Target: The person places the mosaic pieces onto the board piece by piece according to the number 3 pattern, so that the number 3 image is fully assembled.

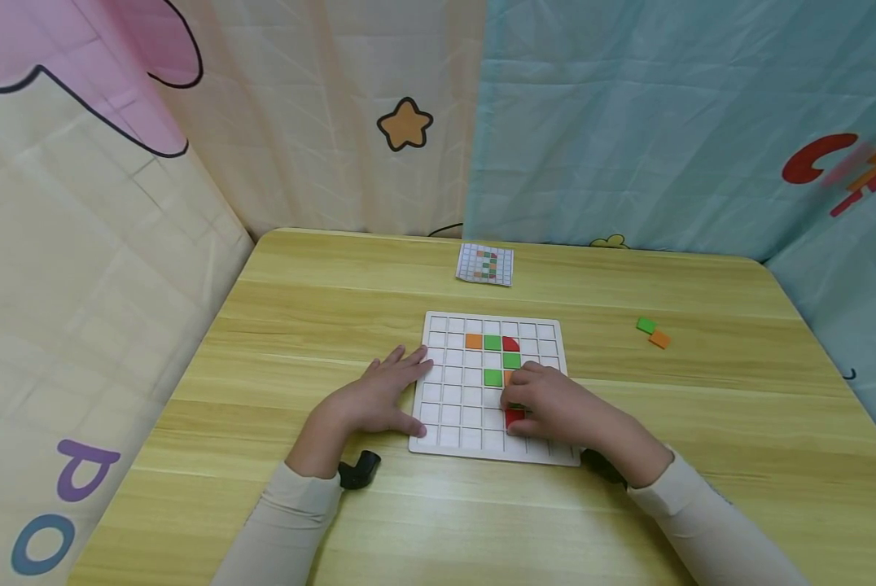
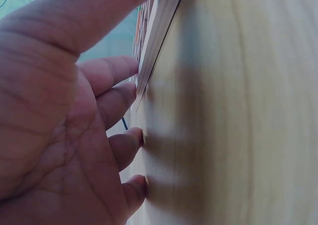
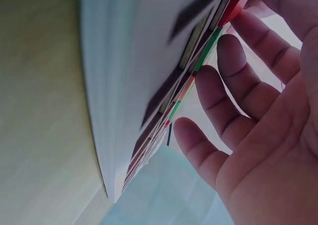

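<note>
A white grid board (image 1: 450, 413) lies on the table, with orange, green and red tiles in some cells. My left hand (image 1: 375, 399) rests at its left edge, fingers spread, thumb on the lower left corner. Over the right part of the board, my right hand (image 1: 555, 403) holds a red tile (image 1: 514, 417) between thumb and forefinger; in the right wrist view this red tile (image 3: 235, 5) tilts at the grid. Its other fingers are loosely bent and hide some cells. A rounded red tile (image 1: 510, 344), an orange tile (image 1: 473, 342) and several green tiles, such as one green tile (image 1: 492, 378), sit in the grid.
Behind the board lies a small printed pattern card (image 1: 485, 264). A loose green tile (image 1: 646, 325) and a loose orange tile (image 1: 659, 339) touch on the table at the right. Printed curtains (image 1: 321, 122) hang behind the wooden table (image 1: 299, 309).
</note>
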The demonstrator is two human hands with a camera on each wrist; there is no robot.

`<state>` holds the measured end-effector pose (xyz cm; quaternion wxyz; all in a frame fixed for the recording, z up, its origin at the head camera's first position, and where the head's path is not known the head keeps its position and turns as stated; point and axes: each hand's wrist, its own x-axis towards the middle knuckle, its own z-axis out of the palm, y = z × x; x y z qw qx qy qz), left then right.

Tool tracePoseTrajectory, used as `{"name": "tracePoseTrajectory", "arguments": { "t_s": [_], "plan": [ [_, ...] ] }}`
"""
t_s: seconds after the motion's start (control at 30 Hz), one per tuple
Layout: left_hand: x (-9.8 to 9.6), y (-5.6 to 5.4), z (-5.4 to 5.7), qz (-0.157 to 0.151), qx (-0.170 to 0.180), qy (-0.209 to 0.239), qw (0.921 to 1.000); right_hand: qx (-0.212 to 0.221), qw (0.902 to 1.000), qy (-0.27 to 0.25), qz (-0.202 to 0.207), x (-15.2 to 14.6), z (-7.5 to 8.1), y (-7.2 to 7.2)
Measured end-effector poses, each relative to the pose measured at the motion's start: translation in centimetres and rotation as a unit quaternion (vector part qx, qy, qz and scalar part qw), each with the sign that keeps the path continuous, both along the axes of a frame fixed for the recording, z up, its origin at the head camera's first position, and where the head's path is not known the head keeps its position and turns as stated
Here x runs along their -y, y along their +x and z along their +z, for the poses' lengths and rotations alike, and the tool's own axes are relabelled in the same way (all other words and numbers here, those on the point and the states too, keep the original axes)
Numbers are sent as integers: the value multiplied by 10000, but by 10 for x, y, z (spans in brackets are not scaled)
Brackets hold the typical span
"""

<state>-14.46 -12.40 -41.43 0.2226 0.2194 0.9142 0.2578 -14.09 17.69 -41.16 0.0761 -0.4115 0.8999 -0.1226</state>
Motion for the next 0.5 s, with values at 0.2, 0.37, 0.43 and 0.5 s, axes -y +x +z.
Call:
{"name": "tracePoseTrajectory", "arguments": {
  "t_s": [0.2, 0.37, 0.43, 0.5],
  "plan": [
    [0, 0, 0, -5, 4, 28, 10000, -23, 10000, -45, 20, 0, 0, 0],
    [0, 0, 0, -6, 13, 56, 10000, -12, 10000, 15, -33, 0, 0, 1],
    [1, 0, 0, -10, 13, 52, 10000, -2, 10000, 31, -56, 0, 0, 1],
    [1, -1, -1, -18, 7, 54, 10000, -7, 10000, 36, -57, 1, 0, 1]
  ]
}}
